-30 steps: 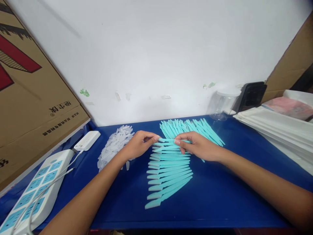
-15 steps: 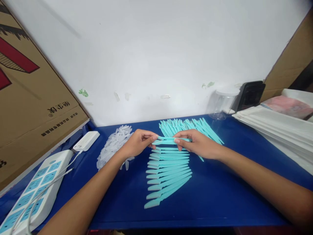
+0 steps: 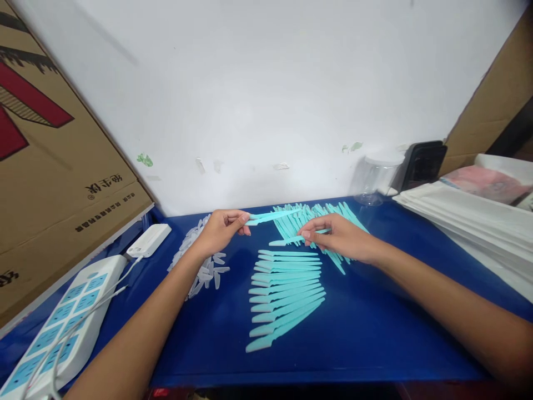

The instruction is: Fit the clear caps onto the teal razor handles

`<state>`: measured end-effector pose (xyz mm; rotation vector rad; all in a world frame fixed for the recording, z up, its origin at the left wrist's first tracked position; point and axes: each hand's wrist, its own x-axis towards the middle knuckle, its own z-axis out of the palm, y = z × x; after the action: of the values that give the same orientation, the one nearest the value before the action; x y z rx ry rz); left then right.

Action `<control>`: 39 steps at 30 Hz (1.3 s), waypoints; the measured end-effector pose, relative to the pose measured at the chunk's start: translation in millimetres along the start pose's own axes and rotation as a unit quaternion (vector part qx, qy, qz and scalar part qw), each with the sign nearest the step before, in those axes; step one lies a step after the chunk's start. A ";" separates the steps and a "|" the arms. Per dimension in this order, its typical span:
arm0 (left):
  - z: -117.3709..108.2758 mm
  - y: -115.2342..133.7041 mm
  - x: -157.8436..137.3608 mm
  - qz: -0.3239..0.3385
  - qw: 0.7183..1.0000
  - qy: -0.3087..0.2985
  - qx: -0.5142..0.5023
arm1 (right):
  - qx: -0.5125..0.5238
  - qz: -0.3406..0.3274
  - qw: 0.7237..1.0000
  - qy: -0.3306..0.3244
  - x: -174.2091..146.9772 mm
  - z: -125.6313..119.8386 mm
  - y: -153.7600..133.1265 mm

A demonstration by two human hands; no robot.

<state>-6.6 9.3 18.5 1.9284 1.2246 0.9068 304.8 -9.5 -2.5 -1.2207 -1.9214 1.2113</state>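
Both forearms extend forward over the counter (image 3: pixel 358 333), hands raised and a short gap apart. The left hand (image 3: pixel 220 229) pinches turquoise sticks (image 3: pixel 272 216) between thumb and fingers at their pale ends; their exact number cannot be told. These project rightward, their far ends in front of the heap of sticks (image 3: pixel 318 212). The right hand (image 3: pixel 339 236), palm turned inward, pinches a single stick (image 3: pixel 287 241), pale end pointing left, lower than those in the left. A row of sticks (image 3: pixel 287 288) lies fanned on the counter, nearer the wearer, below both hands. Translucent pieces (image 3: pixel 189 240) lie piled beside the left hand, partly hidden by it and its forearm.
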 end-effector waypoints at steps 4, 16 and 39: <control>2.4 -1.4 1.1 -0.013 0.999 0.024 -0.016 | 0.003 -0.005 1.000 -0.015 -2.4 16.0 -1.6; 9.3 -9.1 1.7 0.003 1.000 -0.016 0.007 | -0.059 -0.063 0.996 -0.017 -7.3 33.9 0.3; 11.9 -10.7 -0.1 0.016 0.997 -0.078 0.004 | -0.168 -0.209 0.933 0.239 -4.2 23.8 0.8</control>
<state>-1.7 10.8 3.3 1.9908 1.1110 0.7534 287.8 -22.5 -13.6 -1.0628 -1.9112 0.3314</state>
